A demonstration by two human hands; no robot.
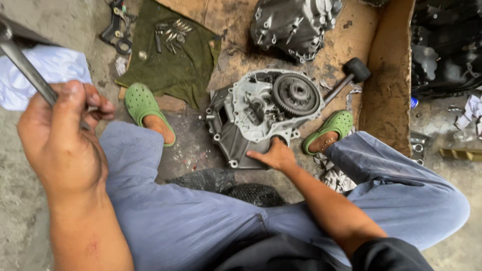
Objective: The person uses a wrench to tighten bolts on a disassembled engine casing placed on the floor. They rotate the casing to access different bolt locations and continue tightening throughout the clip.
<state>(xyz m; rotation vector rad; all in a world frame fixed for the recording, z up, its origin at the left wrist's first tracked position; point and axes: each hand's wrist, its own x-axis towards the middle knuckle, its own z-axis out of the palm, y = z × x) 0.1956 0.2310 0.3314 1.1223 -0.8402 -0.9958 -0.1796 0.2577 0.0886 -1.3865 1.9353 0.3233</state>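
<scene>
My left hand (63, 133) is raised at the left, fingers closed around a long grey metal bar (22, 62) that runs up and out of view. My right hand (273, 154) presses down on the near edge of a grey engine case half (251, 118) lying on the floor between my feet. A large toothed gear (296, 94) sits in the case's upper right part. I squat over it in blue trousers and green clogs (142, 106).
A rubber mallet (346, 79) lies right of the case on brown cardboard (386, 90). Another engine case (293, 22) sits at the top. A green cloth (175, 65) carries several bolts (170, 34). Dark engine parts (447, 45) are at the right, a white rag (50, 68) at the left.
</scene>
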